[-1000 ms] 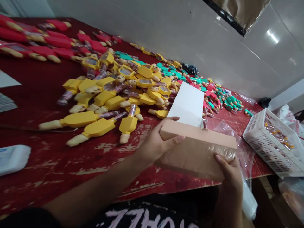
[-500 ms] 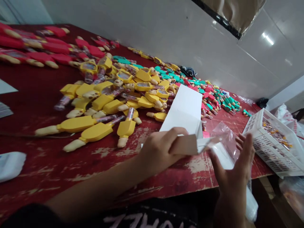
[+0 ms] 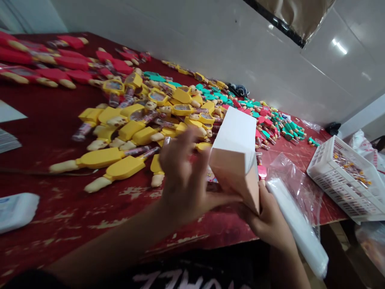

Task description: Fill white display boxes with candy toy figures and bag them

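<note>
A small cardboard box (image 3: 230, 170), white on its raised flap and tan on the near panels, stands in front of me at the table's edge. My right hand (image 3: 269, 216) grips its near right side, thumb and fingers closed on the panel. To its left, my left hand (image 3: 186, 180) is blurred, with the fingers raised and spread and the thumb reaching along the box's lower edge. Yellow toys with pale animal-head ends and clear tubes, such as one yellow toy (image 3: 123, 169), lie in a heap left of the box.
Red toys (image 3: 72, 60) lie at the far left; green toys (image 3: 290, 130) mix with red ones behind the box. A clear plastic bag roll (image 3: 300, 228) overhangs the edge at right, near a white crate (image 3: 337, 180) holding small parts. A white packet (image 3: 18, 210) lies at left.
My left hand has let go of the cardboard and opened to the left. My right hand, open before, has closed on the box's right side. The near panels now stand more upright.
</note>
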A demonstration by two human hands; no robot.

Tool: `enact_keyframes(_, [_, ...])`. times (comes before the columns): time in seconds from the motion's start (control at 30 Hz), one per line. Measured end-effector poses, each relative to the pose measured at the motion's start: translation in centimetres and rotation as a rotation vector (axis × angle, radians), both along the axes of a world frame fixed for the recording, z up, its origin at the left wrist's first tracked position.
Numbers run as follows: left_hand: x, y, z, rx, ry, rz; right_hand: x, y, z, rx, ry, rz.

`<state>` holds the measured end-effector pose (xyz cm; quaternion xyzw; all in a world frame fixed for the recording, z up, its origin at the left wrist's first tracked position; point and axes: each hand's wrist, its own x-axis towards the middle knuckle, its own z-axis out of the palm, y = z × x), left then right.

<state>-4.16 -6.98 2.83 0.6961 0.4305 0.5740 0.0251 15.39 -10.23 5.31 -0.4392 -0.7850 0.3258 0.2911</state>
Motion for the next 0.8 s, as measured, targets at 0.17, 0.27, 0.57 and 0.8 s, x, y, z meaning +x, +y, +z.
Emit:
enact_keyframes(0.17, [-0.4,0.9,0.3,-0.214,0.046,-0.502,1.5,0.7,-0.5,0.406,-0.282,-0.120])
enact_keyframes(0.27, [0.0,1.4,0.2,-0.306,-0.326,-0.308,2.9,1.7,-1.4,0.764,-0.122,-0.630])
enact_keyframes(0.57, [0.3,6.7,-2.4,-0.463,-0.382,-0.147,4.4,7.1,-3.9,0.193,0.447,-0.603])
enact_keyframes(0.8, [1.0,9.1,-7.5,-0.711,-0.069,0.182,5.3,13.0,-9.6,0.124,0.139,-0.561])
